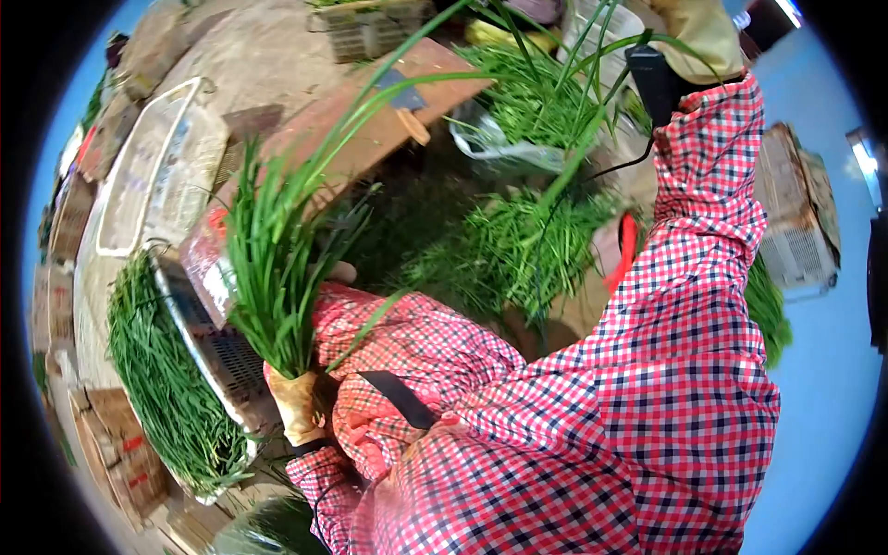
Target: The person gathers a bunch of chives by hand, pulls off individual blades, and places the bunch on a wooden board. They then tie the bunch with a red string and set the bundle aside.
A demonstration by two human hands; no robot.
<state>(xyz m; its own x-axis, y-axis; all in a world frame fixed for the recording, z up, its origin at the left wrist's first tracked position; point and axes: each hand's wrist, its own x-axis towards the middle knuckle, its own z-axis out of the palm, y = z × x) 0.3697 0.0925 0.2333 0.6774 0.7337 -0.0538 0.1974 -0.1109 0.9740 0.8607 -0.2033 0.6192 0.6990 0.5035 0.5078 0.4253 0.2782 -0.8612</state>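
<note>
My left hand (298, 407), in a stained pale glove, is closed around the lower end of a bunch of long flat green leaves that look like garlic chives (277, 268). The bunch stands upright, and a few longer blades arch to the upper right. At the top right edge my right hand (696, 39) wears a pale yellowish glove, with a black device (653, 83) strapped at the wrist. Loose green blades cross in front of it. Its fingers are cut off or hidden. Beneath my arms lies a loose green heap (532, 245).
A wooden board (356, 129) holds a knife with a wooden handle (413, 127). More greens fill a crate (176, 370) at the left and a plastic bag (518, 153) at the top. A white basket (148, 166) and cardboard boxes (120, 453) stand at the left.
</note>
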